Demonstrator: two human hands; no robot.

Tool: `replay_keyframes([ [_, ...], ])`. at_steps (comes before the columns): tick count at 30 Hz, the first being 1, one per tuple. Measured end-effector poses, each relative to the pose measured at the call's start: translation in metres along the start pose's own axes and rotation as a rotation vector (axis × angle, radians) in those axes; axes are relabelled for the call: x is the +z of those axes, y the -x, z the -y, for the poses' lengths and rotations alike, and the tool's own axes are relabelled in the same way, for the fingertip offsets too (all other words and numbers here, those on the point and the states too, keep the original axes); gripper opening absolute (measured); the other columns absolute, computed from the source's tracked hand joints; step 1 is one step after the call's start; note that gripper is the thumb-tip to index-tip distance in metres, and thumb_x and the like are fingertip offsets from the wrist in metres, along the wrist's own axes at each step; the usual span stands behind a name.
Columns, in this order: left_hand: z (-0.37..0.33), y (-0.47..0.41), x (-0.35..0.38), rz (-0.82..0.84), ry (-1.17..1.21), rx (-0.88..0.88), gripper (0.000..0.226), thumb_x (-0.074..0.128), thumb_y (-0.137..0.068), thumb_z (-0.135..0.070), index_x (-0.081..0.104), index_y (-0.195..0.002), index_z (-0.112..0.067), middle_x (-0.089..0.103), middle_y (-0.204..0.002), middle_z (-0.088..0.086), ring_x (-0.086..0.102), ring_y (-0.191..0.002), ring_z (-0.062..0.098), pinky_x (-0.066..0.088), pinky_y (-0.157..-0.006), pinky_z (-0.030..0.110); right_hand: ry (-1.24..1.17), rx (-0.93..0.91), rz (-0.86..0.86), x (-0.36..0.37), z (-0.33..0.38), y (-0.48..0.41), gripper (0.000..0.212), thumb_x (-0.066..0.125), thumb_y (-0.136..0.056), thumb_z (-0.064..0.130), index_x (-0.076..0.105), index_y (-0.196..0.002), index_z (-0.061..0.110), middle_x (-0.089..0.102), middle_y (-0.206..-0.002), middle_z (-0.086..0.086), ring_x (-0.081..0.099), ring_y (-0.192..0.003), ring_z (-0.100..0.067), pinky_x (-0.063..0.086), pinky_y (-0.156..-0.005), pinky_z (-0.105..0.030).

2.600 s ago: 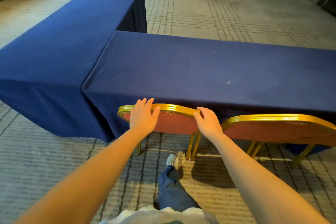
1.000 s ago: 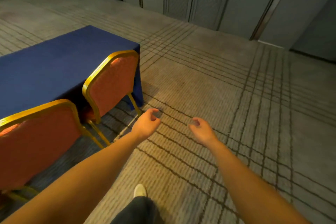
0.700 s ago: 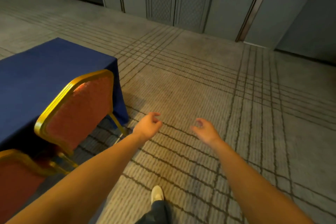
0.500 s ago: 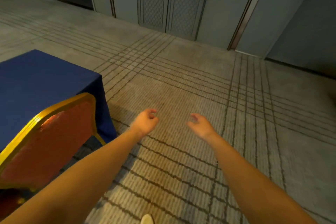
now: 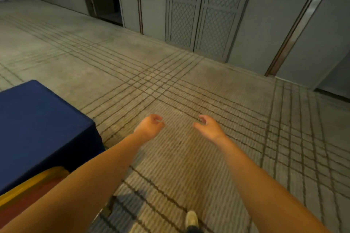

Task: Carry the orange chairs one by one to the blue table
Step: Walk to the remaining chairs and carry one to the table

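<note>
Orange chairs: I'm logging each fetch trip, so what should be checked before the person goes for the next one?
1. Left hand free: ok, loosely curled, holds nothing.
2. Right hand free: ok, holds nothing.
3. Orange chair at blue table: ok, its back shows beside the table, lower left.
4. Carpet ahead unobstructed: ok as far as shown.
5. Next chair in sight: not ok, none visible ahead.
6. Footing: cannot tell, only one shoe tip shows.

The desk (image 5: 37,128) fills the frame's left, and a chair (image 5: 34,185) sits at lower left, just before it. The left hand (image 5: 149,126) and right hand (image 5: 208,128) hang mid-frame, apart, above the floor (image 5: 180,166).
</note>
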State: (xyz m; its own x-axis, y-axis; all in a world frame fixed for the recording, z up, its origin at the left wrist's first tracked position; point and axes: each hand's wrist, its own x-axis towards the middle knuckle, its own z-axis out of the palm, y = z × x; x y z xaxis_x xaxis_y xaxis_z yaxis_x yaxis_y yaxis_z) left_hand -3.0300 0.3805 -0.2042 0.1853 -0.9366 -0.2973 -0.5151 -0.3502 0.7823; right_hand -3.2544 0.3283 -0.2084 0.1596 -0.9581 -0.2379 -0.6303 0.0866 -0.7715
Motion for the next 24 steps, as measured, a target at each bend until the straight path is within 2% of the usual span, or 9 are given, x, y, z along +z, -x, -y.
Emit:
replay_keyframes([
  [2, -0.02, -0.055, -0.012, -0.079, 0.047, -0.049, 0.034, 0.059, -0.092, -0.024, 0.056, -0.123, -0.01, 0.063, -0.104, 0.008, 0.063, -0.099, 0.028, 0.05, -0.091, 0.038, 0.045, -0.04, 0.055, -0.017, 0.02, -0.071, 0.058, 0.066, -0.09, 0.025, 0.046, -0.14, 0.006, 0.053, -0.138, -0.016, 0.052, -0.125, -0.026, 0.04, -0.102, -0.031],
  [4, -0.031, -0.087, -0.024, -0.131, 0.048, -0.082, 0.034, 0.059, -0.091, -0.027, 0.056, -0.123, -0.014, 0.061, -0.101, 0.003, 0.063, -0.097, 0.024, 0.051, -0.088, 0.035, 0.067, -0.063, 0.103, -0.028, 0.036, -0.119, 0.058, 0.064, -0.09, 0.026, 0.045, -0.142, 0.008, 0.049, -0.144, -0.012, 0.048, -0.13, -0.024, 0.037, -0.104, -0.03],
  [6, -0.036, -0.116, -0.036, -0.168, 0.055, -0.104, 0.034, 0.058, -0.092, -0.029, 0.055, -0.124, -0.017, 0.062, -0.105, 0.001, 0.063, -0.093, 0.02, 0.051, -0.082, 0.03, 0.079, -0.086, 0.157, -0.031, 0.052, -0.165, 0.059, 0.064, -0.089, 0.03, 0.044, -0.142, 0.011, 0.047, -0.145, -0.009, 0.048, -0.13, -0.022, 0.037, -0.1, -0.028],
  [8, -0.036, -0.145, -0.051, -0.199, 0.033, -0.142, 0.036, 0.056, -0.093, -0.03, 0.055, -0.127, -0.017, 0.062, -0.114, 0.002, 0.063, -0.098, 0.02, 0.052, -0.087, 0.032, 0.089, -0.104, 0.216, -0.025, 0.07, -0.212, 0.062, 0.064, -0.088, 0.034, 0.043, -0.143, 0.013, 0.047, -0.145, -0.007, 0.047, -0.129, -0.022, 0.037, -0.097, -0.027],
  [11, -0.028, -0.19, -0.079, -0.257, 0.019, -0.203, 0.038, 0.055, -0.093, -0.031, 0.054, -0.128, -0.017, 0.061, -0.119, 0.003, 0.062, -0.102, 0.021, 0.051, -0.092, 0.036, 0.112, -0.133, 0.305, -0.001, 0.098, -0.275, 0.061, 0.064, -0.089, 0.035, 0.043, -0.143, 0.015, 0.046, -0.144, -0.008, 0.047, -0.129, -0.023, 0.038, -0.095, -0.027],
  [16, 0.005, -0.285, -0.137, -0.318, 0.093, -0.266, 0.04, 0.056, -0.093, -0.033, 0.052, -0.129, -0.017, 0.061, -0.118, 0.003, 0.064, -0.097, 0.019, 0.054, -0.088, 0.037, 0.168, -0.203, 0.43, 0.048, 0.154, -0.381, 0.067, 0.063, -0.089, 0.037, 0.036, -0.147, 0.017, 0.04, -0.149, -0.008, 0.041, -0.134, -0.024, 0.037, -0.101, -0.03],
  [19, 0.029, -0.358, -0.183, -0.361, 0.085, -0.297, 0.039, 0.057, -0.091, -0.036, 0.055, -0.126, -0.018, 0.064, -0.109, 0.001, 0.064, -0.094, 0.018, 0.053, -0.085, 0.034, 0.166, -0.215, 0.455, 0.084, 0.201, -0.454, 0.072, 0.062, -0.089, 0.038, 0.03, -0.15, 0.018, 0.035, -0.153, -0.008, 0.037, -0.139, -0.024, 0.035, -0.111, -0.037],
  [21, 0.041, -0.4, -0.219, -0.368, 0.095, -0.315, 0.038, 0.059, -0.09, -0.036, 0.056, -0.123, -0.018, 0.065, -0.103, 0.001, 0.064, -0.091, 0.018, 0.053, -0.084, 0.033, 0.17, -0.23, 0.45, 0.106, 0.233, -0.497, 0.072, 0.062, -0.089, 0.037, 0.03, -0.15, 0.017, 0.035, -0.154, -0.009, 0.036, -0.139, -0.024, 0.034, -0.112, -0.037],
  [24, 0.054, -0.461, -0.275, -0.406, 0.068, -0.333, 0.037, 0.06, -0.088, -0.035, 0.058, -0.121, -0.017, 0.066, -0.106, 0.002, 0.065, -0.092, 0.019, 0.053, -0.084, 0.032, 0.163, -0.257, 0.458, 0.14, 0.28, -0.562, 0.071, 0.062, -0.089, 0.039, 0.031, -0.15, 0.019, 0.036, -0.153, -0.007, 0.037, -0.139, -0.023, 0.035, -0.11, -0.037],
])
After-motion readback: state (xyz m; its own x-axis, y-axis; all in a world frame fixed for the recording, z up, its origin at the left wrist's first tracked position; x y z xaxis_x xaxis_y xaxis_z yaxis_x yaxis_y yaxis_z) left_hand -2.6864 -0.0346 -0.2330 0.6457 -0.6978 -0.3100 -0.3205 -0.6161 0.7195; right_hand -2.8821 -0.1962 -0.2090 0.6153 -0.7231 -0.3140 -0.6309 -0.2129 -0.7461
